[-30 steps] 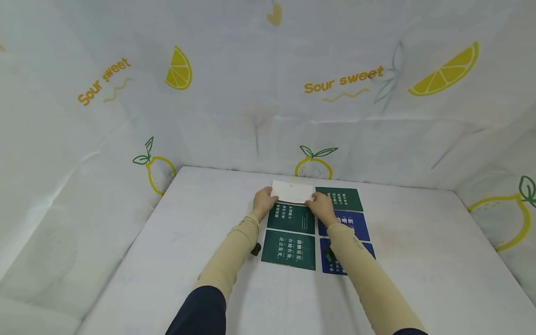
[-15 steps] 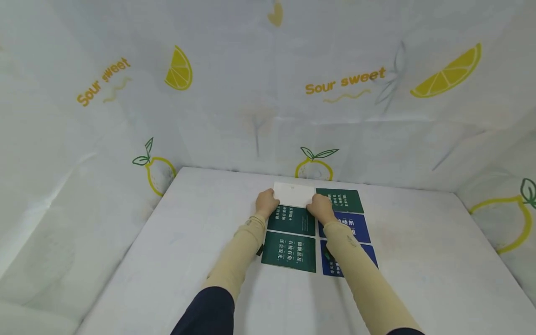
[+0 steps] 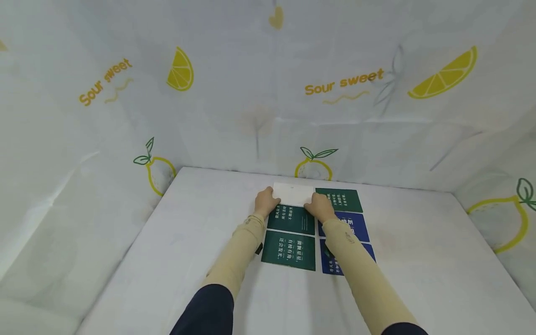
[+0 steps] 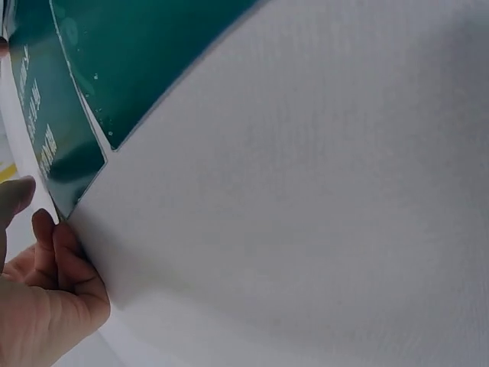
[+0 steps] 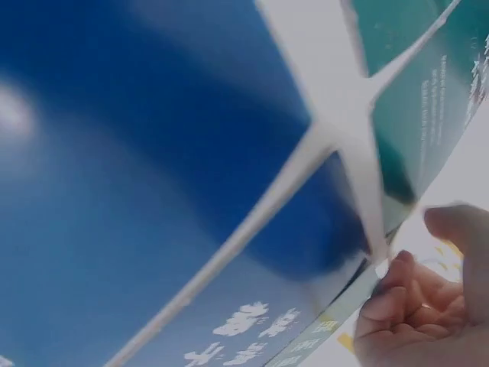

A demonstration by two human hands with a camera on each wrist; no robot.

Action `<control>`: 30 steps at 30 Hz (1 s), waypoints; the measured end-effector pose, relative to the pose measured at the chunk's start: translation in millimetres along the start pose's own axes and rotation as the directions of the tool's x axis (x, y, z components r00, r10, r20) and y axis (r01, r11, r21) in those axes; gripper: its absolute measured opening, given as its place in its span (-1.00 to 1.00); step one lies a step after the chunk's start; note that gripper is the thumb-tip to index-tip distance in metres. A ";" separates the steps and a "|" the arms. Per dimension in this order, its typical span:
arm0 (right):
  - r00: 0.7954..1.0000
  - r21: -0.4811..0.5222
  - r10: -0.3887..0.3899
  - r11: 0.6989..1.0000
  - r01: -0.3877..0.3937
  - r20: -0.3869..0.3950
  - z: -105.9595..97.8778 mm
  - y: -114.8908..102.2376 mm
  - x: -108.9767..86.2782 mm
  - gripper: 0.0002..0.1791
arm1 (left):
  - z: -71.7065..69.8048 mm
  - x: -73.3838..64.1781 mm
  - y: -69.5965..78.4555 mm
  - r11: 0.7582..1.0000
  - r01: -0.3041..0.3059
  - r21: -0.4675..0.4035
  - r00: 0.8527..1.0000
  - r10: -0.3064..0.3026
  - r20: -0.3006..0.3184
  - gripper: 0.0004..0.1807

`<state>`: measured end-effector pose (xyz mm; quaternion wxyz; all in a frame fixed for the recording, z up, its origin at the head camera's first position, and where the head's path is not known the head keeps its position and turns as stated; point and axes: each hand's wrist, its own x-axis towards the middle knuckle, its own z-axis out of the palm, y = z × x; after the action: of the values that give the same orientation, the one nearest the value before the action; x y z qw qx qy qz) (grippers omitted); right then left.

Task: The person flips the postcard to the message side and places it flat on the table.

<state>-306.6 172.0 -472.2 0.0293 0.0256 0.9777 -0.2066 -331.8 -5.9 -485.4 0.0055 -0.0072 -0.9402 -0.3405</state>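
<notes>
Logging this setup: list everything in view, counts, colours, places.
White card: one, white, left column's far end
Green text cards: three, green, two in left column, one far right
Blue text cards: two, blue, right column
Small objects: two, dark, flanking nearest green card
Table: one, white, beneath cards
Backdrop: one, white, behind table
Lemon prints: five, yellow, backdrop
"Sour sweet" prints: two, orange, backdrop
Heart print: one, yellow, backdrop
Left hand: one, white card's near left corner
Right hand: one, white card's near right corner
Sleeves: two, beige and navy, foreground
</notes>
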 end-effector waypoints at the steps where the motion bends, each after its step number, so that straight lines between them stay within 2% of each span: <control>1: 1.000 -0.003 -0.007 1.000 0.007 -0.007 -0.3 1.2 0.0 -0.55 | -0.4 -0.2 0.3 1.000 0.003 -0.005 1.000 -0.003 0.007 -0.59; 3: 1.000 0.007 -0.016 1.000 0.016 -0.023 -1.7 3.2 -1.7 -0.54 | -1.9 -0.8 0.9 1.000 0.010 -0.009 1.000 -0.010 0.022 -0.58; 7: 0.997 0.050 -0.046 0.998 0.050 -0.068 -5.8 8.2 -5.1 -0.55 | -6.1 -1.8 3.0 0.999 -0.005 0.042 1.000 0.004 0.021 -0.60; 9: 0.995 0.074 -0.055 0.995 0.062 -0.087 -8.8 11.7 -5.5 -0.58 | -8.6 -2.3 5.2 0.997 -0.031 0.073 0.999 0.030 0.012 -0.59; 14: 0.990 0.116 -0.048 0.991 0.063 -0.129 -19.7 24.2 -7.0 -0.62 | -13.0 -6.7 16.5 0.990 -0.106 0.087 0.994 0.105 0.015 -0.58; 19: 0.987 0.170 -0.002 0.985 0.030 -0.160 -32.9 42.2 -15.9 -0.61 | -6.5 -15.4 32.2 0.977 -0.173 0.128 0.985 0.169 0.044 -0.64; 23: 0.982 0.216 0.058 0.976 -0.018 -0.180 -39.2 60.6 -23.2 -0.58 | 7.2 -22.1 45.2 0.973 -0.223 0.059 0.972 0.217 0.092 -0.66; 28: 0.971 0.266 0.158 0.958 -0.107 -0.178 -49.6 81.7 -25.8 -0.50 | 22.4 -27.0 64.0 0.958 -0.271 -0.093 0.948 0.282 0.144 -0.62; 30: 0.966 0.282 0.199 0.948 -0.147 -0.165 -53.9 88.0 -26.8 -0.47 | 25.8 -30.1 72.1 0.951 -0.269 -0.151 0.939 0.294 0.180 -0.57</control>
<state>-277.0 273.2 -456.6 -0.0504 0.1352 0.9330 -0.3297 -300.6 65.7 -459.5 -0.0409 -0.1764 -0.9022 -0.3915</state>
